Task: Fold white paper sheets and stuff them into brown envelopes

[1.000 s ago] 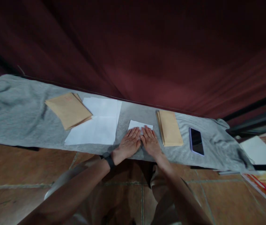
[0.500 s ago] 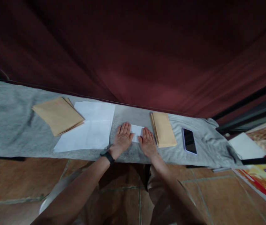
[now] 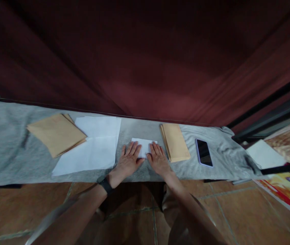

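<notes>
A small folded sheet of white paper (image 3: 145, 145) lies on the grey cloth, its middle showing between my hands. My left hand (image 3: 129, 160) rests flat over the paper's left part, fingers stretched forward. On the paper's right part lies my right hand (image 3: 158, 160), palm down with its fingers extended. Parts of the paper are hidden beneath both hands. Left of them are large white sheets (image 3: 99, 149), creased across the middle. Brown envelopes (image 3: 58, 134) overlap those sheets' left side. Another small stack of brown envelopes (image 3: 176, 143) sits just right of my right hand.
A phone (image 3: 204, 152) with a pale purple edge lies right of the envelopes. Grey cloth (image 3: 2, 143) covers the narrow bench. A dark red curtain (image 3: 145, 81) hangs along its far edge. Tiled floor (image 3: 231, 207) and a colourful printed box (image 3: 288, 190) are at the lower right.
My left hand has slid slightly left and toward me, uncovering more of the paper's top edge. The right hand stays on the paper. The whole view has tilted a little.
</notes>
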`<action>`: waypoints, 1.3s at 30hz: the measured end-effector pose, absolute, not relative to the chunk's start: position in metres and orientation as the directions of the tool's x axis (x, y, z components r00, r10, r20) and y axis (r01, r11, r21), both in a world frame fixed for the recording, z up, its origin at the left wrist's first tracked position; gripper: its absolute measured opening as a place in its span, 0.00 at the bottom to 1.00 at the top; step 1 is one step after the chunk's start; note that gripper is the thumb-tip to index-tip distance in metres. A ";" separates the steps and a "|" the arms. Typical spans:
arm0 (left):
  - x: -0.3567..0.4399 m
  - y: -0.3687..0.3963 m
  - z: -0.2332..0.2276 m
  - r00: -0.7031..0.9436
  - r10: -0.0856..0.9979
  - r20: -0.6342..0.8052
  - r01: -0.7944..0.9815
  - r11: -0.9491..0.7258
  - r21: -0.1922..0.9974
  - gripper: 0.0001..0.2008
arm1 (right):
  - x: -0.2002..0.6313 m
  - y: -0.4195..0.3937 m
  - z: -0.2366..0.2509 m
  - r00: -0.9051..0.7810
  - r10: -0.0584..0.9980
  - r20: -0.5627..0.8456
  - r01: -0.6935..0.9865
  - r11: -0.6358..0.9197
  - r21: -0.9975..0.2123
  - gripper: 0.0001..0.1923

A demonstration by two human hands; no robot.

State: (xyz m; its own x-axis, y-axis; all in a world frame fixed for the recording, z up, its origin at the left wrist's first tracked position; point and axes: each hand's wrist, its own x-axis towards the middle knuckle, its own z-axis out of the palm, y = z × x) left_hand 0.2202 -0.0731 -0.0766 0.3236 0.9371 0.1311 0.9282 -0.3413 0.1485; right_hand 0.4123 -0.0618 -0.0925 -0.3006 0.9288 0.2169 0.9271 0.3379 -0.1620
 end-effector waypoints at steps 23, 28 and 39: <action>0.201 -0.049 -0.035 0.100 0.991 0.090 0.803 -0.134 0.581 0.15 | 0.440 -0.031 -0.076 -0.001 0.993 0.118 0.508 0.102 -0.855 0.32; 0.206 -0.043 -0.036 -0.116 0.983 -0.144 -0.029 0.142 0.990 0.09 | 0.437 -0.027 -0.074 0.138 0.986 -0.098 0.036 -0.104 -0.994 0.35; 0.225 -0.057 -0.046 0.077 0.917 -0.391 -0.422 0.385 0.821 0.19 | 0.410 -0.038 -0.062 -0.016 0.985 -0.170 -0.025 -0.170 -0.985 0.18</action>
State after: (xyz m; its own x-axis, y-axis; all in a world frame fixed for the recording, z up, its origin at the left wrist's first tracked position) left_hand 0.2248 -0.0572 -0.0462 0.0770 0.9172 -0.3910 -0.4219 0.3853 0.8207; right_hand 0.4095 -0.0375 -0.0615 -0.0163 0.9853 -0.1698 -0.0253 -0.1702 -0.9851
